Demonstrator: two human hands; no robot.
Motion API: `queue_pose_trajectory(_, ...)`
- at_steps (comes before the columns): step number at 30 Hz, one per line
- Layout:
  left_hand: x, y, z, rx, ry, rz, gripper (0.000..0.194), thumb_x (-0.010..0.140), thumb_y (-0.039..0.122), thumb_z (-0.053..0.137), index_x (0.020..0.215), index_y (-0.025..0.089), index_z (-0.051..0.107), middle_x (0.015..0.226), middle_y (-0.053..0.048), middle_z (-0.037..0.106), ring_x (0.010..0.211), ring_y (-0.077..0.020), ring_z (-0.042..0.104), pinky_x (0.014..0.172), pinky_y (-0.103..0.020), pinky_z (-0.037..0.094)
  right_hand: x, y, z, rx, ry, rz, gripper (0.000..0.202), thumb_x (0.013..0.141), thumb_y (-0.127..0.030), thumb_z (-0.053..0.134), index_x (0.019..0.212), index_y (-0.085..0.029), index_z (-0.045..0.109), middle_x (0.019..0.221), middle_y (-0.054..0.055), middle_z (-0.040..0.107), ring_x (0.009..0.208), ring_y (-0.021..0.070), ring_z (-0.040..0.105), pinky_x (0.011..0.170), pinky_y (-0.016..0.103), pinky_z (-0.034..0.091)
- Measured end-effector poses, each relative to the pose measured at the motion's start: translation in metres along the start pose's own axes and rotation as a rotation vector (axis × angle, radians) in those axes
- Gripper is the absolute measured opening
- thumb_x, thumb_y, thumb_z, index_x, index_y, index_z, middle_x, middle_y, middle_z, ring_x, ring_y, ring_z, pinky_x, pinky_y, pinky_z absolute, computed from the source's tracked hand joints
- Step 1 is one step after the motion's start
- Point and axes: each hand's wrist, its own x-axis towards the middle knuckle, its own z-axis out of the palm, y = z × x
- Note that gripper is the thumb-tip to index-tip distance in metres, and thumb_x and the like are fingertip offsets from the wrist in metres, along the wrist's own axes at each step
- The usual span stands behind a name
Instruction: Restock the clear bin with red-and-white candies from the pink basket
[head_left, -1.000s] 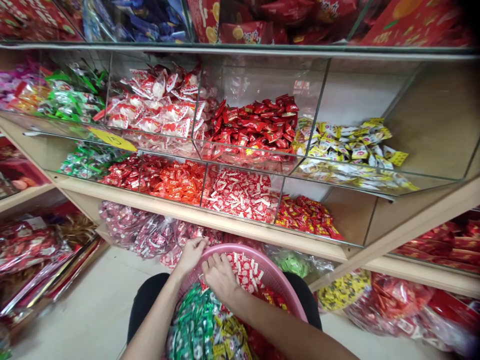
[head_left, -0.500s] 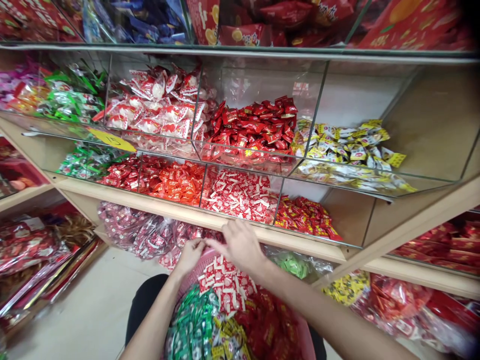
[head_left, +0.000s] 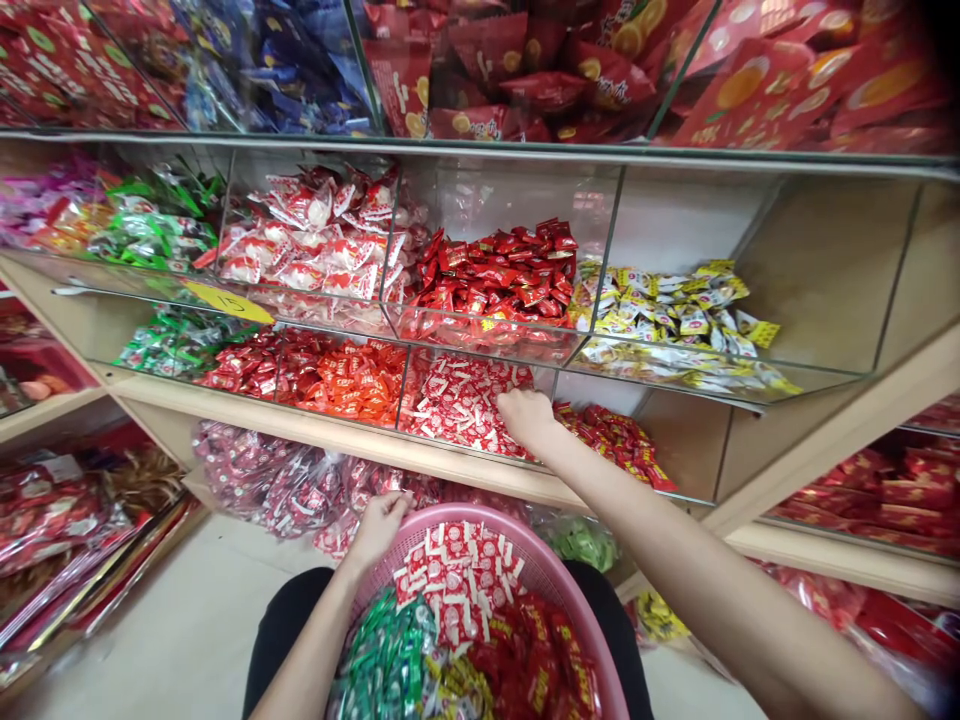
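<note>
Yellow-wrapped sweets (head_left: 671, 315) in the upper right glass bin, dark red packets (head_left: 499, 275) beside them, green candies (head_left: 154, 215) at far left, orange sachets (head_left: 360, 375) below, clear bagged stock (head_left: 277, 475) under the wooden shelf (head_left: 330, 435)

The right hand's fingertips (head_left: 504, 402) are hiding among red-and-white candies (head_left: 457, 400); at six o'clock, the pink basket (head_left: 555, 565) is running off-frame.

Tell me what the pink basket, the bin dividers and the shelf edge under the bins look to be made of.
Pink basket: plastic by the look, with a smooth moulded rim and an even matte colour; the left hand grips that rim.
Bin dividers: clear glass or acrylic, see-through with reflections; which one is unclear.
Shelf edge: pale wood or wood-look laminate, matte beige.
</note>
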Motion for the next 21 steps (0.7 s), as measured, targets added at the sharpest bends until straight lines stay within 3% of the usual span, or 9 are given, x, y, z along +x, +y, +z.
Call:
queue_pose_trajectory(5,0.000,-0.003,-0.001,-0.015,0.001,-0.004,0.035,0.073,0.047,0.052,0.064,0.014,0.063,0.060,-0.001,0.061,0.062,-0.0151,0.054,0.060,-0.024,0.039,0.004,-0.004,0.014,-0.079,0.024,0.005,0.027,0.080,-0.004,0.043,0.093,-0.009,0.066,0.100,0.021,0.063,0.102,0.0280,0.054,0.080,0.038,0.038)
queue_pose_trajectory(11,0.001,-0.002,0.000,-0.016,0.001,-0.009,0.036,0.074,0.048,0.052,0.063,0.015,0.062,0.056,0.001,0.059,0.058,-0.0143,0.053,0.058,-0.024,0.039,0.004,-0.004,0.024,-0.115,0.085,0.008,0.033,0.083,-0.004,0.036,0.103,-0.007,0.062,0.109,0.023,0.058,0.102,0.0280,0.053,0.079,0.039,0.037)
queue_pose_trajectory(21,-0.001,-0.002,0.000,-0.018,-0.013,-0.002,0.035,0.075,0.046,0.051,0.065,0.014,0.062,0.059,0.001,0.060,0.058,-0.0133,0.052,0.056,-0.023,0.037,-0.003,-0.004,0.028,-0.132,0.122,-0.048,0.032,0.081,-0.002,0.037,0.097,-0.006,0.064,0.105,0.022,0.059,0.099,0.0289,0.050,0.076,0.039,0.036)
